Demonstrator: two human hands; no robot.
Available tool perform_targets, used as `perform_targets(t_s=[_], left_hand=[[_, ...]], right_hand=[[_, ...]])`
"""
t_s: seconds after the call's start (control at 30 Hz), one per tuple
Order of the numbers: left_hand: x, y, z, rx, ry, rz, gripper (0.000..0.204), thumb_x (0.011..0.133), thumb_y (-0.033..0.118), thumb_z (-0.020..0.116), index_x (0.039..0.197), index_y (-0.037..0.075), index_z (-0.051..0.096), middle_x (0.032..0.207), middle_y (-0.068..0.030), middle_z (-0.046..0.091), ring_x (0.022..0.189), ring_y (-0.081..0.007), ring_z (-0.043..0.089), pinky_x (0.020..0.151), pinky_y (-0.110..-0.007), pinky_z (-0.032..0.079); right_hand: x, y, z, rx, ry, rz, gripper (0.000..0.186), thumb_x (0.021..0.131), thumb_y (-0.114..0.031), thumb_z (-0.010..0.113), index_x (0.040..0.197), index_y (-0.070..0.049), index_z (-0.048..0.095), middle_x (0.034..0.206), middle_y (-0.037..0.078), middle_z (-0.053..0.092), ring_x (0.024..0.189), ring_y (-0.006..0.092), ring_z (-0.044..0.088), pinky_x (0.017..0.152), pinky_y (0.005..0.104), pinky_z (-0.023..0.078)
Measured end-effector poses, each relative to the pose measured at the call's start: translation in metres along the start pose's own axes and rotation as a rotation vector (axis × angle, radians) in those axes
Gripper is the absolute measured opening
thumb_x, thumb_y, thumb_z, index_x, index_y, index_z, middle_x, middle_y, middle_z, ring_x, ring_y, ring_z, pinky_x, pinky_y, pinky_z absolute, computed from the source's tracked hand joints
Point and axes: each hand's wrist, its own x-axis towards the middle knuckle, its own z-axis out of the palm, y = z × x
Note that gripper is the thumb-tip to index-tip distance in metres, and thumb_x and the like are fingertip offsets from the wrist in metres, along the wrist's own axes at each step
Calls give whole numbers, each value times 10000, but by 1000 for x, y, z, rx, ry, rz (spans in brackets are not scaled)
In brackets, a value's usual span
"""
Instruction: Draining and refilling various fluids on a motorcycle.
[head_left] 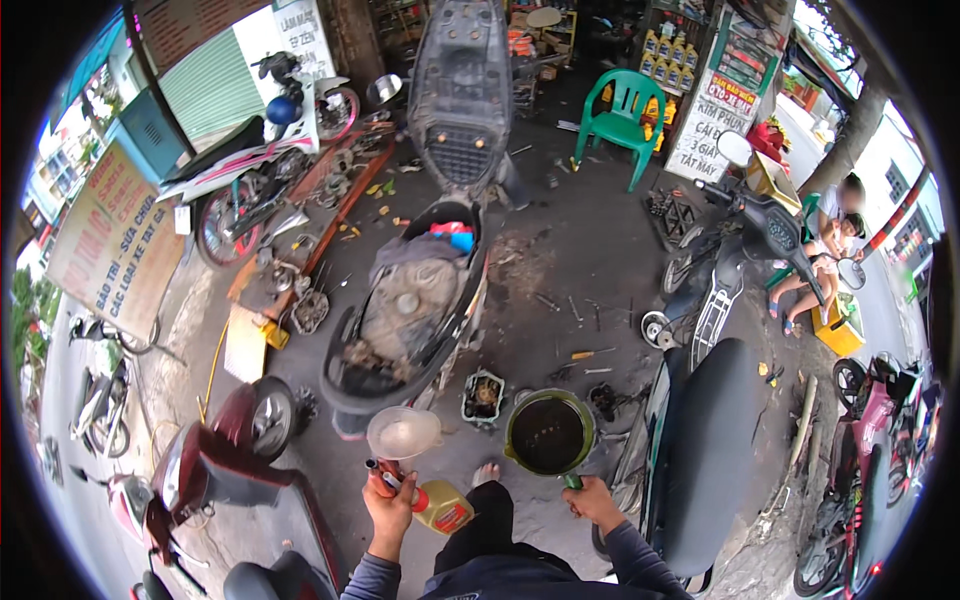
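Note:
My right hand (598,503) is closed round the green handle (572,482) of a round pan (510,440). Dark liquid (548,432) lies in the pan, which hangs level above the ground. My left hand (390,512) is closed on a red-orange handled thing (378,480) whose exact kind I cannot make out. Just beyond that hand is a pale translucent funnel (403,430); whether the hand also carries it is unclear. A yellow bottle (446,508) with a red top lies tilted beside the left hand, close to my leg.
A partly stripped scooter (400,300) stands ahead with its seat off. A motorbike with a dark seat (705,450) is close on my right, a dark red scooter (240,460) on my left. Loose tools, a small parts tray (484,396) and a green chair (618,120) are around.

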Motion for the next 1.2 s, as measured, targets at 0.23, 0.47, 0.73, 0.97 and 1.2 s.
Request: perform_targets(t_s=[0.23, 0.47, 0.73, 0.97, 1.2], left_hand=[[125, 24, 134, 10, -155, 144, 191, 776, 10, 768, 876, 11, 606, 754, 18, 606, 688, -72, 568, 633, -259, 479], [243, 91, 267, 88, -284, 141, 269, 764, 61, 800, 904, 21, 575, 782, 18, 574, 686, -57, 478, 629, -251, 441], [432, 135, 463, 40, -373, 214, 296, 781, 38, 773, 1025, -1, 610, 894, -5, 624, 813, -82, 553, 741, -276, 492], [597, 192, 637, 325, -364, 399, 392, 762, 201, 792, 1041, -11, 615, 810, -209, 678, 738, -392, 675, 653, -392, 522], [742, 231, 791, 300, -420, 450, 329, 749, 168, 793, 983, 9, 626, 797, -171, 687, 725, -383, 668, 639, -397, 520]], right_hand=[[115, -84, -98, 166, 106, -1, 167, 796, -87, 685, 703, 13, 588, 551, 65, 562, 435, 153, 543, 399, 317, 430], [227, -201, -176, 356, 185, 38, 166, 770, -50, 711, 678, 26, 596, 575, 92, 570, 451, 187, 541, 415, 335, 399], [417, -272, -282, 54, 205, -319, 159, 759, -106, 705, 693, 21, 636, 561, 73, 575, 460, 169, 561, 432, 328, 430], [499, -426, -381, 252, 300, -86, 192, 779, -118, 689, 694, 37, 615, 568, 75, 590, 464, 166, 575, 440, 328, 441], [571, -547, -486, 176, 321, 26, 241, 766, -201, 654, 711, 33, 638, 596, 103, 630, 504, 192, 631, 495, 341, 511]])
